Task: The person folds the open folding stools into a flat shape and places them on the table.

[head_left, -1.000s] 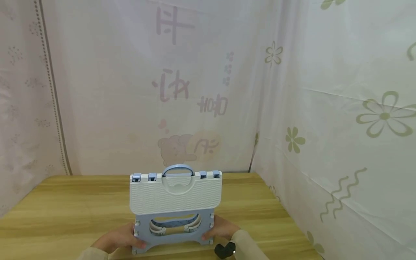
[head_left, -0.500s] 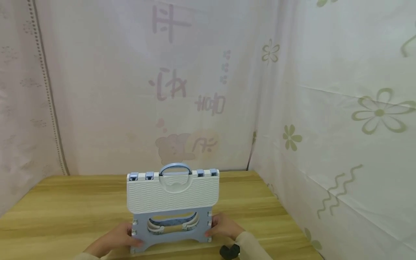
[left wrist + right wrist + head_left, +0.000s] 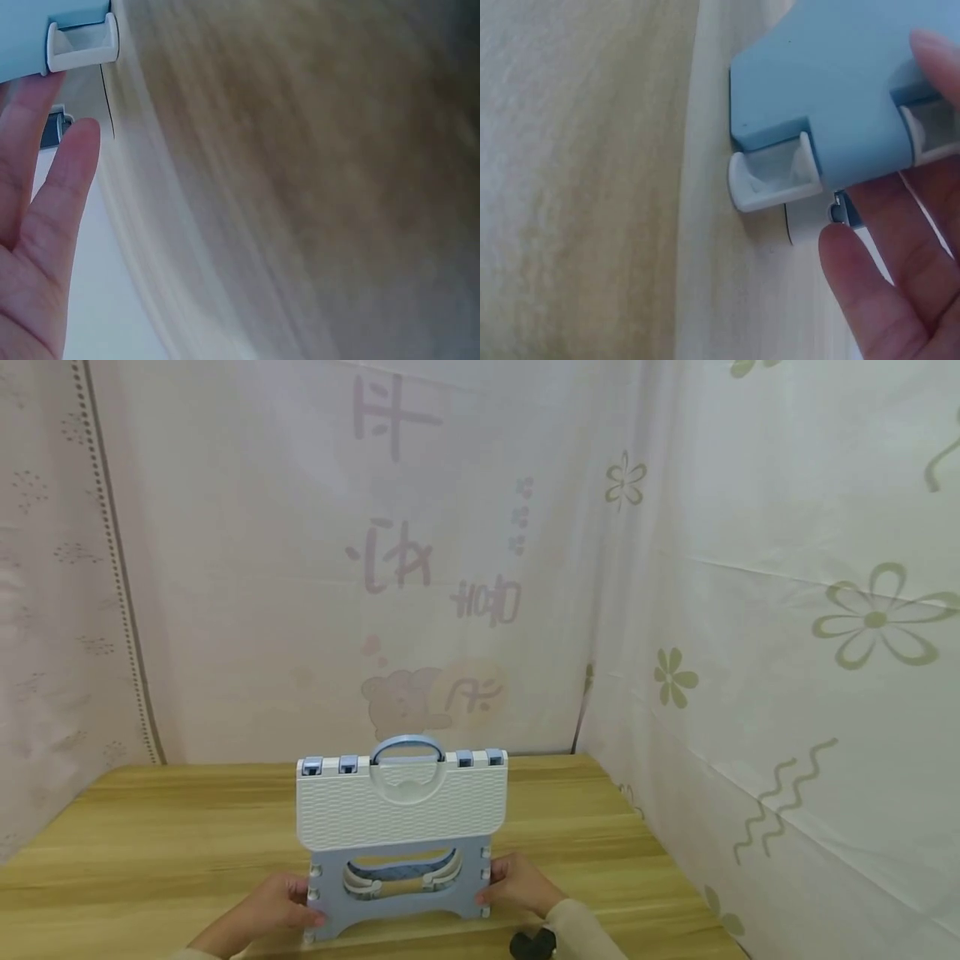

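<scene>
A folding stool [image 3: 401,810] with a white woven-pattern seat panel and pale blue legs stands on the wooden table in the head view, tilted slightly. Its blue carry handle [image 3: 407,741] arches at the top. My left hand [image 3: 266,910] holds the left edge of the lower blue panel [image 3: 405,906], thumb in front. On the opposite edge my right hand [image 3: 521,883] pinches the panel likewise. In the right wrist view, a white corner bracket [image 3: 772,180] shows beside the fingers, which reach behind the panel. Another white bracket [image 3: 82,45] touches a left fingertip in the left wrist view.
The wooden table [image 3: 165,835] extends to both sides and behind the stool. A pale printed curtain [image 3: 247,568] hangs at the back, and a flowered one [image 3: 765,610] on the right. A small black object [image 3: 532,943] sits by my right wrist.
Both thumbs have drawn slightly outward toward the panel's edges, the right one more plainly. The stool stands almost as before; the head view has shifted a little.
</scene>
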`<control>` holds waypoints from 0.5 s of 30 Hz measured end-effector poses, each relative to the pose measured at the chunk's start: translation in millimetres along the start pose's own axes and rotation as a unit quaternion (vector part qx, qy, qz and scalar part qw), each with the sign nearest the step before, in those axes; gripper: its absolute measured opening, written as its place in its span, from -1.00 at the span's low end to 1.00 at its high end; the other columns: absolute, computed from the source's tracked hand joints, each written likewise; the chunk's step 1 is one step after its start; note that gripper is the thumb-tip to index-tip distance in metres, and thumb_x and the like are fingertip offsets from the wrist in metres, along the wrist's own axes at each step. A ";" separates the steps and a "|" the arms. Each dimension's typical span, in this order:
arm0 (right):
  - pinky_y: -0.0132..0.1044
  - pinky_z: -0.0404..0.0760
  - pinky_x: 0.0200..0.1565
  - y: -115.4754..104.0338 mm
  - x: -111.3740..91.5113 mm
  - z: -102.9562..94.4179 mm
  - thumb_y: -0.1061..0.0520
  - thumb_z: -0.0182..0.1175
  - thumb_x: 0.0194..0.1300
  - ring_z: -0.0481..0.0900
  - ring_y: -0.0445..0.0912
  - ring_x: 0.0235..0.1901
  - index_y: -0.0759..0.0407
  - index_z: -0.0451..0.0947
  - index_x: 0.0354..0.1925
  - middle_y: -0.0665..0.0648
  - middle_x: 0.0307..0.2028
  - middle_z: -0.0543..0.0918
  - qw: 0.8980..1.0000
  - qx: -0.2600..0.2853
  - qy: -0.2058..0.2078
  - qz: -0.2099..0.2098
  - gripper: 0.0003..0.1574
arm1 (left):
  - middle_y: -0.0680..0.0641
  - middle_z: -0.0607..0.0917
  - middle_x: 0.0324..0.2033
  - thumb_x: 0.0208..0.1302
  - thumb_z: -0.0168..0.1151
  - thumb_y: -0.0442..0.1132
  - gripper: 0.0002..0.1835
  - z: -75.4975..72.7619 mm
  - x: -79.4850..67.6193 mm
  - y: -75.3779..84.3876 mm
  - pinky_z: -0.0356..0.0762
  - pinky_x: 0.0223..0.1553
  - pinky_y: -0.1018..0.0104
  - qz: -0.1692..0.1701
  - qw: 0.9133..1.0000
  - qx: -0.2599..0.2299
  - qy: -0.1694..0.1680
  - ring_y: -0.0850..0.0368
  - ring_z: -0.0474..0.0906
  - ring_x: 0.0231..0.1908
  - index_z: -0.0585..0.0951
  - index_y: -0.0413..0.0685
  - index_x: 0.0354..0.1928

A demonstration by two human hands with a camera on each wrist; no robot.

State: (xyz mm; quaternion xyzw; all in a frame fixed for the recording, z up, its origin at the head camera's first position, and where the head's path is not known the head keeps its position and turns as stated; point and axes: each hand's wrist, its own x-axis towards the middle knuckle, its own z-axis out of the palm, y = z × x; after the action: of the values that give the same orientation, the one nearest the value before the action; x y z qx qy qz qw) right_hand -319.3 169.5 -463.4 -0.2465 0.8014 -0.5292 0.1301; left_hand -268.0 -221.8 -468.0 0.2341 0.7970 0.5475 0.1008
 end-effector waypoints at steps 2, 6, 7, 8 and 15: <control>-0.44 0.56 -0.37 0.1 0.5 0.3 0.39 0.35 -0.03 0.62 -0.26 -0.43 0.56 0.63 -0.30 0.34 -0.39 0.73 1.000 0.000 0.001 -0.001 -0.74 | -0.38 0.71 -0.30 0.03 0.36 -0.47 -0.65 -0.5 -0.2 0.3 0.57 -0.36 0.44 -0.005 1.000 -0.005 -0.002 0.33 0.59 -0.36 0.55 -0.65 -0.19; -0.46 0.51 -0.40 -6.7 -1.7 1.9 0.42 0.33 -0.01 0.59 -0.28 -0.47 0.59 0.61 -0.32 0.38 -0.41 0.71 1.000 -0.006 0.006 0.002 -0.76 | -0.44 0.69 -0.27 0.04 0.36 -0.46 -0.66 -1.0 -0.1 0.8 0.58 -0.34 0.44 -0.009 1.000 -0.008 -0.011 0.32 0.60 -0.33 0.56 -0.64 -0.19; -0.47 0.50 -0.41 -6.1 -1.6 2.3 0.42 0.32 -0.01 0.58 -0.28 -0.47 0.60 0.61 -0.33 0.39 -0.41 0.71 1.000 -0.009 0.008 0.003 -0.77 | -0.45 0.69 -0.27 0.04 0.36 -0.45 -0.66 -1.0 -0.2 0.9 0.57 -0.34 0.44 -0.008 1.000 -0.010 -0.013 0.32 0.60 -0.33 0.56 -0.64 -0.20; -0.47 0.49 -0.42 -5.6 -1.3 2.5 0.42 0.32 -0.01 0.57 -0.28 -0.48 0.60 0.61 -0.33 0.40 -0.41 0.71 1.000 -0.011 0.009 0.004 -0.77 | -0.45 0.69 -0.27 0.04 0.36 -0.45 -0.66 -0.7 0.2 1.0 0.56 -0.36 0.45 -0.008 1.000 -0.009 -0.015 0.33 0.59 -0.34 0.56 -0.64 -0.20; -0.44 0.49 -0.43 2.2 2.7 2.1 0.39 0.35 -0.03 0.57 -0.27 -0.49 0.55 0.63 -0.35 0.36 -0.43 0.72 1.000 -0.019 0.020 0.012 -0.78 | -0.14 0.69 -0.42 0.06 0.33 -0.43 -0.73 0.1 1.2 3.0 0.32 -0.54 0.49 -0.014 1.000 -0.004 -0.018 0.30 0.43 -0.51 0.59 -0.61 -0.30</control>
State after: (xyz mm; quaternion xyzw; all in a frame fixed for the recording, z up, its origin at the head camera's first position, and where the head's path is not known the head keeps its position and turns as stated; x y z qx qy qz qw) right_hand -321.2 167.1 -466.1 -0.2286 0.8164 -0.5176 0.1155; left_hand -268.2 -220.2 -465.2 0.2322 0.7960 0.5451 0.1238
